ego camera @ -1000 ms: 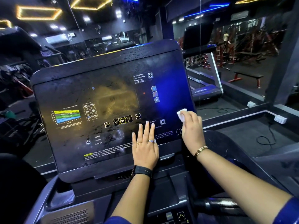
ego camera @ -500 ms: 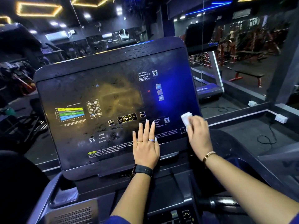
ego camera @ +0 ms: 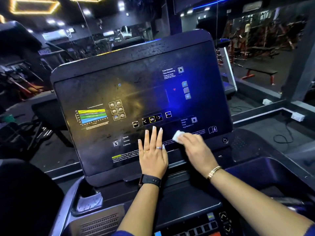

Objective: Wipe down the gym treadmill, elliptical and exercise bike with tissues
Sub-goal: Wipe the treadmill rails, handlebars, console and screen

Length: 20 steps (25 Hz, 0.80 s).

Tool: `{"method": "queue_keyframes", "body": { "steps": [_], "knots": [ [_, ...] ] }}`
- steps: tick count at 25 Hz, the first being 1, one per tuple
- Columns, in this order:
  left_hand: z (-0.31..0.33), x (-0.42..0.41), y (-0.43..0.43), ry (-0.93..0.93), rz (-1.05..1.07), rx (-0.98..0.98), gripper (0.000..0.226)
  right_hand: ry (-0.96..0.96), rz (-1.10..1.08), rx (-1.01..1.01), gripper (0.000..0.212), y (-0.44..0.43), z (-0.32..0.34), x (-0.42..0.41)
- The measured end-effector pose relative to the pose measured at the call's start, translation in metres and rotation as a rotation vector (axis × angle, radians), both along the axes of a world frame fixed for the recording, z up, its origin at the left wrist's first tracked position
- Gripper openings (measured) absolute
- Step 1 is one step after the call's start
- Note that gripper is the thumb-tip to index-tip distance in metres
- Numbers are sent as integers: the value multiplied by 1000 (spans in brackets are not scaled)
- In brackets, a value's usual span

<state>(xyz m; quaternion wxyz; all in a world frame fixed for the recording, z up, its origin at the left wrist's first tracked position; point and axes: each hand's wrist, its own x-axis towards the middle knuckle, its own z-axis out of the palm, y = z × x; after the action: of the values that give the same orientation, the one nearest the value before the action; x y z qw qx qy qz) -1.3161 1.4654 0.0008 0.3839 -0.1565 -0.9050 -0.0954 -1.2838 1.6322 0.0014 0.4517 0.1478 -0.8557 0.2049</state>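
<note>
Tissue point(ego camera: 177, 135) gripped in your right hand point(ego camera: 196, 149) against console point(ego camera: 105, 77), lower centre; left hand point(ego camera: 153, 156) flat, fingers straight.

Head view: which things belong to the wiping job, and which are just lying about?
Job: machine console, white tissue, right hand holding it, left hand flat on the console.
Lying about: weight bench, white socket box.

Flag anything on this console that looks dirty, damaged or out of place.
Specks or droplets dot the console's top bezel, and its panel looks smeared, so both seem unwiped. A crumpled pale wad, perhaps a used tissue, sits in the left side pocket. No damage shows.
</note>
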Motion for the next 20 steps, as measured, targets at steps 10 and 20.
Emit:
{"method": "queue_keyframes", "body": {
  "steps": [10,20],
  "knots": [
    [-2,1,-55,13,3,21,61,-86,-192,10,39,-72,16,-16],
    [-9,6,-107,32,13,59,60,-109,-416,-215,33,-39,18,-25]
  ]
}}
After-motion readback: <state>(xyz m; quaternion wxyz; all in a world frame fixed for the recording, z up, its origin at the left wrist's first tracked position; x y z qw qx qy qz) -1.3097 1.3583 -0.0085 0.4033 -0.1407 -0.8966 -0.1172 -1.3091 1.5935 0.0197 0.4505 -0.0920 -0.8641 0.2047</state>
